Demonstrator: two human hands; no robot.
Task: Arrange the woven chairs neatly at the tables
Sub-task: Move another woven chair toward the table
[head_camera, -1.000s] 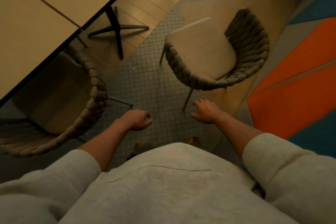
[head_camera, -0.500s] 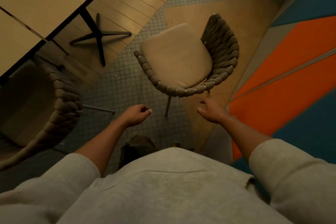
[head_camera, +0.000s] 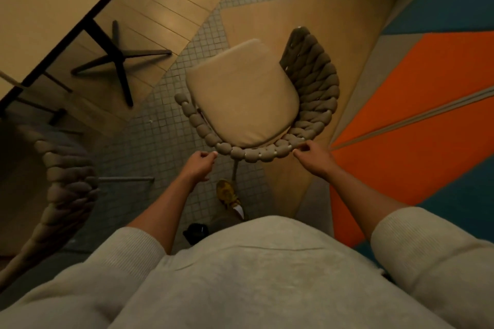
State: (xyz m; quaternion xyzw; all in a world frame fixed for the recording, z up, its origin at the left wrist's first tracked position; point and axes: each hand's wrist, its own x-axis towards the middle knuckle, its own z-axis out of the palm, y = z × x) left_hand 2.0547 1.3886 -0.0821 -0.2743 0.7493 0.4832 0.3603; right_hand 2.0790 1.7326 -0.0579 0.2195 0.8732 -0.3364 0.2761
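A woven chair with a tan seat cushion stands on the floor in the middle, away from the table, its braided back rim nearest me. My left hand is just short of the rim's left part, fingers loosely curled and holding nothing. My right hand has its fingertips on the rim's right part, not closed around it. A second woven chair sits at the left, its seat partly under the table edge.
The table's black cross-shaped base stands on the wood floor left of the middle chair. My yellow shoe is on the grey tiles behind the chair's rear leg. Orange and blue carpet lies to the right.
I have stepped closer to the middle chair. Both hands rose from below it to its back rim; the right hand's fingertips now touch it.
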